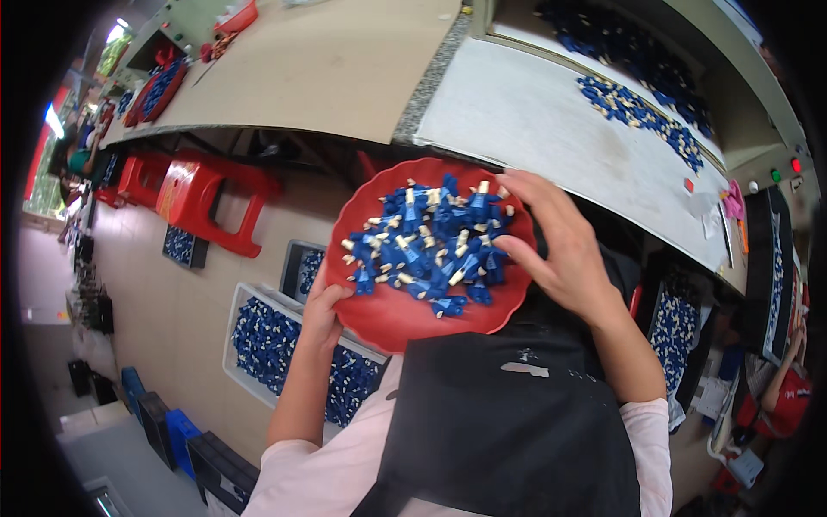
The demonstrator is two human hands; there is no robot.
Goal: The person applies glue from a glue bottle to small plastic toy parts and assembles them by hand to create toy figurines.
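A red scalloped plate [465, 323] is held in front of my black apron. Heaped on it are small blue-and-cream plastic pieces [431, 237], which look like little figures. My left hand [323, 310] grips the plate's left rim, thumb on top and fingers underneath. Over the right rim is my right hand [560, 246], thumb and fingers spread apart, the thumb above the edge of the heap. Whether its fingertips touch the rim or the pieces, I cannot tell.
A white crate [233, 353] full of similar pieces stands on the floor at left, near red stools [202, 194]. Ahead is a brown tabletop [327, 69]; right of it, a white work surface [517, 103] bears scattered pieces [637, 112]. A person in red [788, 401] sits far right.
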